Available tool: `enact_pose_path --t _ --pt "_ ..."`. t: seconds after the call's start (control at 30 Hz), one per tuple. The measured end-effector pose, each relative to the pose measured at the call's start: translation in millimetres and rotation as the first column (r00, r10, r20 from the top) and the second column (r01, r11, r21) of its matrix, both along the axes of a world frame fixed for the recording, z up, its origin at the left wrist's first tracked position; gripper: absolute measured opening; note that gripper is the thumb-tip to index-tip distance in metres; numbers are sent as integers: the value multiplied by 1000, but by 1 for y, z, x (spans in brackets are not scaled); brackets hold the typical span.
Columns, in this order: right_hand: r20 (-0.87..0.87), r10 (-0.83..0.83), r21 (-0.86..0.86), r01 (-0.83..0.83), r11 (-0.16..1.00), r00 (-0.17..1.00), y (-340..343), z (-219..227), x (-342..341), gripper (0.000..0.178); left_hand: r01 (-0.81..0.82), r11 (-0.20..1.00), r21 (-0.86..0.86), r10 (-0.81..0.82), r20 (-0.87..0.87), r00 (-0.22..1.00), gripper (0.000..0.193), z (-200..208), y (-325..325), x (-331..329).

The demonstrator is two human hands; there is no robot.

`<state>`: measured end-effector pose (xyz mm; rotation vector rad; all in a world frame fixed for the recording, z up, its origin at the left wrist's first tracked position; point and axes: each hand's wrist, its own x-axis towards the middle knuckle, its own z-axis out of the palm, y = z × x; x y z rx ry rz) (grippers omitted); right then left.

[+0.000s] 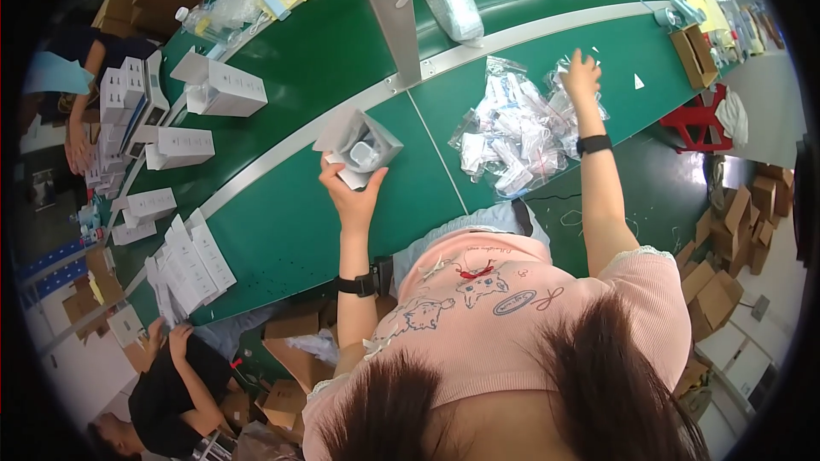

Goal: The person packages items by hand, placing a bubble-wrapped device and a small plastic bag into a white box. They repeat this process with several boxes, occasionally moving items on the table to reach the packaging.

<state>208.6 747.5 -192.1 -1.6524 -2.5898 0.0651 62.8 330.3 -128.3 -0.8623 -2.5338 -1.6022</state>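
My left hand point(348, 195) grips a white cardboard box point(331, 130) from its near side, thumb to the right. The box's flaps stand up, and a white, rounded object point(364, 154) shows inside it; its kind is hard to make out. My right hand point(581, 77) reaches over the far right of a pile of small clear plastic bags point(512, 124) with white items in them. Its fingers are apart and curved, with nothing visible in them. Whether the fingertips touch a bag cannot be told.
Open white boxes point(226, 90) line the left side, with flat white cartons point(192, 265) nearer. A metal post point(389, 13) rises beyond my left hand. Past the rail lies a bubble-wrapped bundle point(453, 7). A small brown carton point(694, 58) sits far right. Two other people work at left.
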Motion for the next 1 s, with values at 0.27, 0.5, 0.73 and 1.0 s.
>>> enact_pose_path --t 0.27,0.5,0.73,1.0 --pt "-74 393 -16 -395 918 917 33 -22 32 35 -51 974 -221 56 16 998 41 48 20 0" --pt "-550 293 -244 -487 839 782 13 -5 11 28 -112 959 -262 113 -14 994 16 51 26 -7" --pt "-434 423 -166 -532 830 796 18 13 1 29 -166 964 -210 198 143 970 13 56 45 -18" --pt "-981 -191 -85 -815 573 -31 -109 122 -76 27 -207 950 -235 257 204 945 16 56 60 -23"
